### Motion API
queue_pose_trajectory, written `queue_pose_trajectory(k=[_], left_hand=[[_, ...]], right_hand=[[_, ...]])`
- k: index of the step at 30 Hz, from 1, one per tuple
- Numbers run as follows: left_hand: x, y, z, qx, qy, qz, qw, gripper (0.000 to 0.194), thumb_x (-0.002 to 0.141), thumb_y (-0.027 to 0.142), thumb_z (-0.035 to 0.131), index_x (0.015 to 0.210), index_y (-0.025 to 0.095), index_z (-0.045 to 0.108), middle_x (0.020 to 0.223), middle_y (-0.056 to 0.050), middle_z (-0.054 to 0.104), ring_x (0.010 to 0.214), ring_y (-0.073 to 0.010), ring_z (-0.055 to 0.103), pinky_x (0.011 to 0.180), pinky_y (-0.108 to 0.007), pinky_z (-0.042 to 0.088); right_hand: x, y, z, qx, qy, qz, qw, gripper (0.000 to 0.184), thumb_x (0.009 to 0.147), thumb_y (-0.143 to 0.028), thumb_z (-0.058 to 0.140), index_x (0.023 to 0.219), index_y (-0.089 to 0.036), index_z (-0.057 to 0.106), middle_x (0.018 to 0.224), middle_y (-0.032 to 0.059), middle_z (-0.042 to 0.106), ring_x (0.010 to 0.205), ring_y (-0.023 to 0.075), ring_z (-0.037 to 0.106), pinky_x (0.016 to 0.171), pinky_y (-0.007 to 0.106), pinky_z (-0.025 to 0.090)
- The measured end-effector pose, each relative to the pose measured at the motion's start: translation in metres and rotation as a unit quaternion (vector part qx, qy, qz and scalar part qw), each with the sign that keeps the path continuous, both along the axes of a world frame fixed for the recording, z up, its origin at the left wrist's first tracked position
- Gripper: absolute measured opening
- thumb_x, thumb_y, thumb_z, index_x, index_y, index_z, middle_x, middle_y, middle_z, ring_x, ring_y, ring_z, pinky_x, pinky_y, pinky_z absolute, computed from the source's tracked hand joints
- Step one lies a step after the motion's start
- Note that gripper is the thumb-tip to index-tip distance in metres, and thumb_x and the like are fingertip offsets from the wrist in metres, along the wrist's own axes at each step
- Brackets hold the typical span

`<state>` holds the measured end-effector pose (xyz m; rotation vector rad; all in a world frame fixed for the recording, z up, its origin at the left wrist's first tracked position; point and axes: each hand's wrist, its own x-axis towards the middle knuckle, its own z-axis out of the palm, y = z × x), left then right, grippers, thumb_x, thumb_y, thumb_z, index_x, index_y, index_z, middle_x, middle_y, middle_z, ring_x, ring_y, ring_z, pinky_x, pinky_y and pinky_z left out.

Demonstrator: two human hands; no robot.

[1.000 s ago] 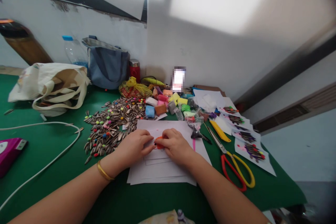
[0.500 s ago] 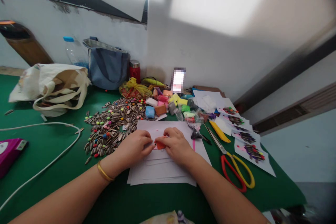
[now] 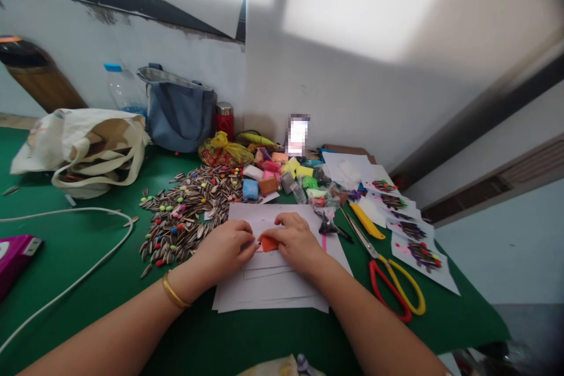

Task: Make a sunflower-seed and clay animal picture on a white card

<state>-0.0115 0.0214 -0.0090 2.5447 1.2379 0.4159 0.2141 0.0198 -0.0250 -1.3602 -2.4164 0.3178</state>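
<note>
Orange clay piece (image 3: 268, 242): pinched between left hand (image 3: 227, 247) and right hand (image 3: 296, 241), both closed on it, above white paper sheets (image 3: 273, 282) on green desk (image 3: 88, 247); sunflower seeds (image 3: 185, 211) beside.

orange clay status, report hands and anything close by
Left hand and right hand both pinching the orange clay piece over white paper sheets. Sunflower seed pile left, scissors right, both apart.

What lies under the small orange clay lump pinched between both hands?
White paper sheets on the green table lie under the orange clay lump; both hands cover the paper directly beneath.
</note>
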Motion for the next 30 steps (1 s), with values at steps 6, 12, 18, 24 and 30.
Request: queue_pose_trajectory(k=[6,12,18,24,30], left_hand=[[0.001,0.000,-0.001,-0.001,-0.006,0.004,1.000,0.028,0.094,0.034,0.051,0.094,0.019,0.075,0.101,-0.008,0.068,0.096,-0.0225,0.061,0.091,-0.036,0.047],[0.005,-0.005,0.001,0.014,0.015,0.004,1.000,0.027,0.092,0.037,0.056,0.111,0.024,0.069,0.103,-0.007,0.063,0.097,-0.0243,0.057,0.087,-0.038,0.044],[0.007,-0.011,-0.001,0.045,0.069,0.000,0.997,0.043,0.091,0.049,0.056,0.129,0.031,0.059,0.107,-0.008,0.059,0.099,-0.0276,0.054,0.085,-0.042,0.041],[0.009,-0.012,-0.006,0.033,0.067,0.012,0.997,0.051,0.088,0.052,0.059,0.133,0.029,0.056,0.113,-0.009,0.058,0.106,-0.0298,0.051,0.089,-0.044,0.038],[0.011,-0.012,-0.006,0.012,0.053,0.021,0.998,0.049,0.088,0.054,0.058,0.130,0.030,0.058,0.114,-0.009,0.057,0.107,-0.0303,0.051,0.092,-0.045,0.037]], right_hand=[[0.001,0.003,-0.001,-0.007,0.037,-0.016,0.999,0.050,0.079,-0.002,0.055,0.118,-0.029,0.070,0.112,0.0065,0.057,0.109,0.0240,0.047,0.098,0.039,0.039],[0.005,0.007,-0.003,-0.021,0.055,-0.016,0.998,0.048,0.077,0.001,0.053,0.109,-0.028,0.074,0.108,0.0054,0.058,0.106,0.0222,0.048,0.096,0.038,0.040],[0.011,0.011,-0.006,-0.041,0.078,-0.022,0.996,0.048,0.077,0.001,0.051,0.112,-0.024,0.073,0.107,0.0059,0.060,0.105,0.0212,0.050,0.098,0.037,0.041],[0.020,0.013,-0.006,-0.067,0.086,-0.013,0.994,0.049,0.077,0.002,0.049,0.109,-0.024,0.075,0.103,0.0052,0.062,0.102,0.0199,0.053,0.096,0.034,0.043],[0.020,0.012,-0.003,-0.083,0.079,-0.010,0.993,0.050,0.077,0.002,0.049,0.111,-0.025,0.074,0.105,0.0056,0.062,0.104,0.0201,0.053,0.098,0.035,0.042]])
